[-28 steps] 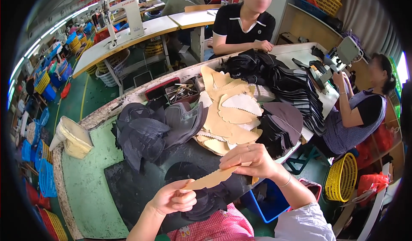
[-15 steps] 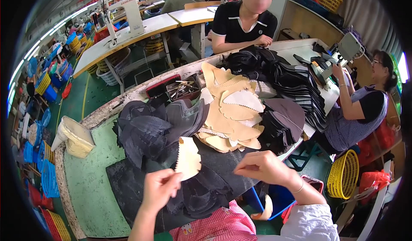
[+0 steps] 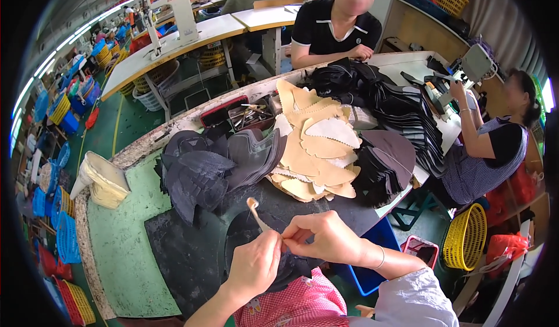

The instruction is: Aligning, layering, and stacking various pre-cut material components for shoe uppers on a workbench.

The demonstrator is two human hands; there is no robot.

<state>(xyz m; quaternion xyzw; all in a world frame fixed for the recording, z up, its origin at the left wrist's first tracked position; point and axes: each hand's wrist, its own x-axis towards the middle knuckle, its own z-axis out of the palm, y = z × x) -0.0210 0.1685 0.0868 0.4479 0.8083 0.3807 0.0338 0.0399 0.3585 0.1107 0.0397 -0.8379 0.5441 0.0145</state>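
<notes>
A thin beige cut piece (image 3: 256, 213), seen nearly edge-on with a curled tip, stands up from my left hand (image 3: 256, 263), which pinches it. My right hand (image 3: 326, 237) is closed, its thumb and fingers pinched together against the left fingertips; what lies between them is hidden. Below both hands are loose black cut pieces (image 3: 239, 231) on a dark mat (image 3: 174, 251). Just beyond lies a spread pile of beige pieces with zigzag edges (image 3: 320, 158).
Black pieces (image 3: 195, 173) and a dark brown stack (image 3: 390, 152) flank the beige pile. A tool tray (image 3: 250, 114) sits behind. A blue bin (image 3: 372, 254) stands below the table's right edge. One co-worker (image 3: 335, 33) leans opposite; another (image 3: 489, 135) works at right.
My left hand has moved right and my right hand left, so they now meet. The beige piece has turned from face-on to edge-on. The beige strip hanging at the bin's edge has shifted lower.
</notes>
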